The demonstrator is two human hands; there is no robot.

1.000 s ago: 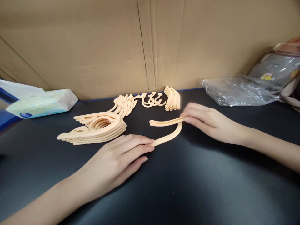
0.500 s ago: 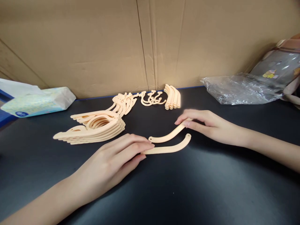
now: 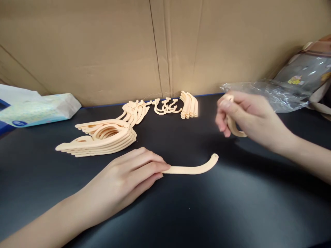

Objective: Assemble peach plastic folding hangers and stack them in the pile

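Observation:
My left hand point(image 3: 137, 174) pinches the left end of a curved cream plastic hanger arm point(image 3: 192, 170), which lies low over the black table. The arm's far end bends up to the right and has a small hole. Off to the right and raised, my right hand point(image 3: 248, 115) is closed around a second curved hanger arm point(image 3: 236, 129); one end shows above the thumb and the other sticks out below the palm. Fingers cover the rest of it. Beyond my left hand sits a stack of cream hanger pieces point(image 3: 103, 148).
Behind the stack lie a loose pile of cream pieces point(image 3: 136, 112), several small hooks point(image 3: 167, 109) and a bundle of curved arms point(image 3: 189, 106). A tissue pack point(image 3: 43, 112) is at left. Crumpled clear plastic point(image 3: 269, 96) and a transparent bag point(image 3: 305, 69) are at right, before a cardboard wall point(image 3: 103, 48).
My right hand has lifted its hanger arm up and to the right, away from the other one, and turned it more upright. My left hand stays nearly in place, still pinching its arm.

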